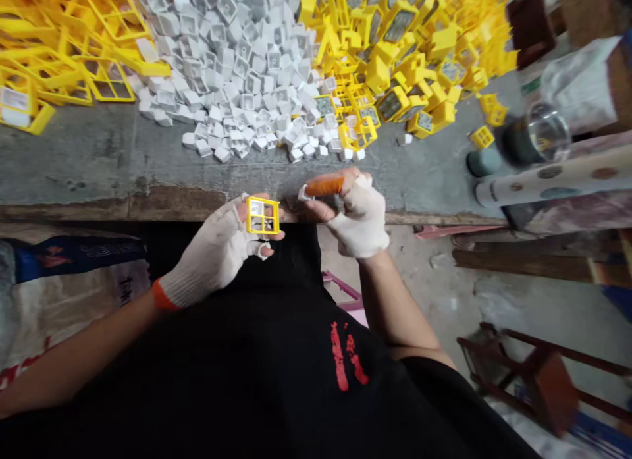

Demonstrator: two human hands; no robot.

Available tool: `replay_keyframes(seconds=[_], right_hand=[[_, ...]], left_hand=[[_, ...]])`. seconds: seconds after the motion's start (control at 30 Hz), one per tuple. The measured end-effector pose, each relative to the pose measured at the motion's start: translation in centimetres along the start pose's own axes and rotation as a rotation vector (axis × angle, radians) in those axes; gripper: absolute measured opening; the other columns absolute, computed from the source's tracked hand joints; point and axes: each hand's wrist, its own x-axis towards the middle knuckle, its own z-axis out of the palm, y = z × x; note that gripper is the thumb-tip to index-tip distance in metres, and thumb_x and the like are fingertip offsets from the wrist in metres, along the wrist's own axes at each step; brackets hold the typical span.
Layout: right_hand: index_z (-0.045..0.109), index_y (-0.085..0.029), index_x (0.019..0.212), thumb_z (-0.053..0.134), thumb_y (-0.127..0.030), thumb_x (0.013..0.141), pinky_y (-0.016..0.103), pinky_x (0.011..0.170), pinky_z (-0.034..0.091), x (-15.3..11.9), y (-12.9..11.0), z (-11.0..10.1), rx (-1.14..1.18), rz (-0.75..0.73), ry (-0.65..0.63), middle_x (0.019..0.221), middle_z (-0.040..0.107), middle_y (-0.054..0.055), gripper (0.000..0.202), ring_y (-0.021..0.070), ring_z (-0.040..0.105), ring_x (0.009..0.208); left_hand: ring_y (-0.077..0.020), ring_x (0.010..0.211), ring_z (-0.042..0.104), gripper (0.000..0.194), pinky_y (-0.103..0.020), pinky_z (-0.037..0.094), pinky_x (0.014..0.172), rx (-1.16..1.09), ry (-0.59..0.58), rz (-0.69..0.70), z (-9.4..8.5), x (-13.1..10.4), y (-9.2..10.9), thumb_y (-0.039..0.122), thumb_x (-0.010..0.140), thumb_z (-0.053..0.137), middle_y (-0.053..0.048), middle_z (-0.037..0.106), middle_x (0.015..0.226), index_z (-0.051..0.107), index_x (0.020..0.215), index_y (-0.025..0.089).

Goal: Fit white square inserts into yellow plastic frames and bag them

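A yellow frame [263, 231] divided into four compartments rests in my left hand [222, 242], which wears a white fingerless glove. White fills the frame's upper left compartment. Between the thumb and index finger of my right hand [358, 209] is a small white piece [305, 193]. That hand is gloved too, with an orange cover on the index finger. The hands are apart, at the table's front edge. Beyond them lies a heap of small white pieces [241, 67].
Yellow frames [111, 14] are heaped on the grey table [64, 159] at the far left. Yellow blocks [378, 74] pile up right of the white heap. A clear cup [548, 133] and a long white roll [557, 179] lie at the right. A wooden stool [553, 386] stands below.
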Motion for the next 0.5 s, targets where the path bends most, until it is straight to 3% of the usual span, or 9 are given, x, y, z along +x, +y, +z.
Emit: replay_keyframes(seconds=[0.2, 0.3, 0.4, 0.43, 0.5], right_hand=[[0.086, -0.028, 0.114, 0.067, -0.048, 0.119, 0.046, 0.096, 0.06, -0.1, -4.0, 1.2, 0.066, -0.188, 0.147, 0.109, 0.09, 0.004, 0.028, 0.0248, 0.079, 0.099], [0.087, -0.029, 0.116, 0.063, -0.049, 0.121, 0.046, 0.098, 0.057, -0.1, -4.4, 1.9, 0.048, -0.228, 0.049, 0.117, 0.091, 0.003, 0.032, 0.0246, 0.078, 0.105], [0.087, -0.032, 0.13, 0.065, -0.056, 0.119, 0.046, 0.098, 0.056, -0.5, -3.6, 1.9, 0.051, -0.214, -0.122, 0.135, 0.089, 0.005, 0.034, 0.0255, 0.078, 0.113], [0.086, -0.034, 0.135, 0.065, -0.057, 0.119, 0.046, 0.099, 0.057, -0.8, -2.9, 1.6, 0.061, -0.192, -0.126, 0.14, 0.087, 0.005, 0.036, 0.0258, 0.078, 0.116], [0.084, -0.035, 0.138, 0.063, -0.055, 0.119, 0.048, 0.103, 0.059, -1.0, -0.4, 0.7, 0.068, -0.062, 0.002, 0.137, 0.087, 0.005, 0.034, 0.027, 0.079, 0.119]], left_hand=[[-0.0251, 0.087, 0.08, 0.045, -0.03, 0.064, 0.063, -0.062, -0.071, -0.003, 0.0, -0.2, 0.1, 0.039, 0.081, 0.107, -0.009, 0.085, 0.115, 0.086, 0.115, 0.021], [-0.0239, 0.086, 0.079, 0.04, -0.029, 0.065, 0.063, -0.078, -0.111, -0.016, -0.3, -0.2, 0.3, 0.038, 0.084, 0.105, -0.01, 0.086, 0.114, 0.088, 0.115, 0.02], [-0.0225, 0.086, 0.078, 0.038, -0.029, 0.066, 0.064, -0.09, -0.09, -0.023, -0.8, -0.2, 0.4, 0.037, 0.088, 0.103, -0.01, 0.087, 0.116, 0.089, 0.118, 0.019], [-0.0233, 0.088, 0.08, 0.038, -0.029, 0.067, 0.064, -0.097, -0.071, -0.014, -0.9, -0.2, 0.4, 0.038, 0.088, 0.103, -0.01, 0.087, 0.117, 0.089, 0.118, 0.019], [-0.0264, 0.089, 0.082, 0.038, -0.031, 0.068, 0.063, -0.102, -0.026, 0.015, -1.0, -0.2, 0.5, 0.037, 0.085, 0.104, -0.009, 0.087, 0.115, 0.088, 0.116, 0.021]])
